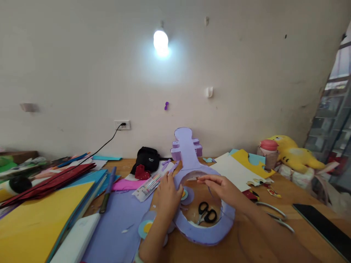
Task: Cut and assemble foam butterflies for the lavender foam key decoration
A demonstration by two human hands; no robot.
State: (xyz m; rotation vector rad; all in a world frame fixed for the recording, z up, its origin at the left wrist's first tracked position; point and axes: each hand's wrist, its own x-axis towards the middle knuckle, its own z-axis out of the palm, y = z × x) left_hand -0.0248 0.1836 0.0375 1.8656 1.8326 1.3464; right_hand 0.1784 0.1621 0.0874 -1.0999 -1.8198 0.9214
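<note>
A lavender foam frame (pixel 204 233), shaped like a ring with a notched neck at the top, stands on the wooden table. My left hand (pixel 168 193) is closed around the left side of its ring. Over the ring's opening, the fingertips of my right hand (pixel 216 184) are pinched together; what they hold is too small to make out, though a thin dark strand hangs below them. Inside the ring lie black-handled scissors (pixel 207 213). A layered purple, blue and yellow disc (pixel 188 196) shows beside my left fingers, and a similar disc (pixel 146 226) is partly behind my left forearm.
Left are a lavender sheet (pixel 117 219), a craft knife (pixel 108 190), a yellow sheet (pixel 35 223) and a white box (pixel 76 241). A packet of pens (pixel 148 186) and black pouch (pixel 146 160) lie behind. Right are paper sheets (pixel 229 171), a phone (pixel 323 228) and a yellow plush toy (pixel 296 155).
</note>
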